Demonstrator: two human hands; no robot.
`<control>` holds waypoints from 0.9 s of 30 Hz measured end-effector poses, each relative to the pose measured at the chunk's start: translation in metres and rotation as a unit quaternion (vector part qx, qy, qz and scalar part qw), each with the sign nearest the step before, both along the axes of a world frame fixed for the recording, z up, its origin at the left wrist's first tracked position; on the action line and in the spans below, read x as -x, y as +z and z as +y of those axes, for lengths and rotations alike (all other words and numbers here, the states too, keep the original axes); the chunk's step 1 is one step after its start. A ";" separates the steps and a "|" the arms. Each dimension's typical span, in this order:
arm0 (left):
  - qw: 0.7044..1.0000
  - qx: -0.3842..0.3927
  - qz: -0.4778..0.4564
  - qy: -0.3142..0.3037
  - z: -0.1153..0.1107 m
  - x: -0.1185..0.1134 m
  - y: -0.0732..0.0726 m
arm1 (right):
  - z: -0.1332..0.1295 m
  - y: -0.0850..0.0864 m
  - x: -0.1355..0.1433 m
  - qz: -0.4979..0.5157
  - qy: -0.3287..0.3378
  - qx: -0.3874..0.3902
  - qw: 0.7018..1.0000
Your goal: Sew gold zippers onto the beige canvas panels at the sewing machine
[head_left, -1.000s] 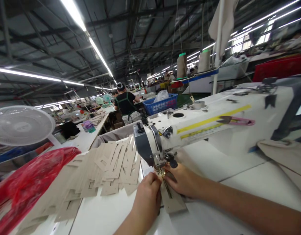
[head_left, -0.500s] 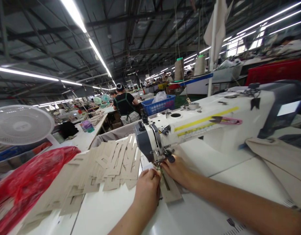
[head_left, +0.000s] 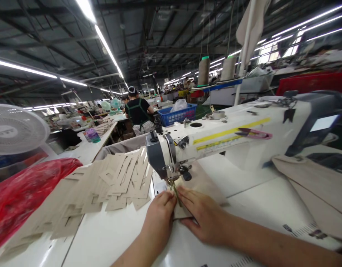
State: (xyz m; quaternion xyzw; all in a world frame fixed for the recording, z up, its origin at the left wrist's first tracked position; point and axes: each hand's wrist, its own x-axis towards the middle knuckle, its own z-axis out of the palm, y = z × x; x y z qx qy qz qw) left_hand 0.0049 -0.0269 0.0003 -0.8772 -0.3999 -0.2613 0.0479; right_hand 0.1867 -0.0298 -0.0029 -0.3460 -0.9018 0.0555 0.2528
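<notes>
Under the needle of a white sewing machine (head_left: 229, 141) lies a beige slotted piece (head_left: 182, 213), its near end showing between my hands. My left hand (head_left: 161, 211) has its fingers curled together at the piece's left edge, close to the presser foot (head_left: 172, 182); the fingertips are partly hidden. My right hand (head_left: 205, 213) rests flat on the right side of the piece, fingers stretched toward the needle and thumb apart. Beige fabric (head_left: 205, 181) spreads behind that hand, beneath the machine arm.
Overlapping beige slotted pieces (head_left: 115, 178) cover the table's left side, beside red plastic (head_left: 29, 193) and a fan (head_left: 17, 128). Pink-handled thread snips (head_left: 254, 134) lie against the machine arm. More beige fabric (head_left: 312, 185) lies right. A person (head_left: 139, 111) sits ahead by a blue basket (head_left: 178, 114).
My right hand has come back from beside the needle and flattened on the piece. Less of the piece's near end shows, and fabric shows behind it. The view has shifted slightly.
</notes>
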 end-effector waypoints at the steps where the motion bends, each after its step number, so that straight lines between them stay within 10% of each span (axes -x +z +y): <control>1: 1.000 0.007 0.000 0.004 0.001 0.001 0.001 | 0.003 0.000 0.000 0.004 0.000 -0.004 1.000; 8: 0.998 0.057 -0.013 0.010 -0.007 0.000 0.016 | 0.014 0.009 0.000 0.036 0.000 -0.001 0.999; 19: 0.996 -0.079 0.034 -0.009 -0.007 -0.005 0.002 | 0.011 -0.016 0.003 0.001 -0.003 -0.108 0.994; 27: 0.997 -0.060 0.044 0.002 0.009 -0.003 0.003 | 0.027 -0.002 0.008 0.007 0.004 -0.103 0.995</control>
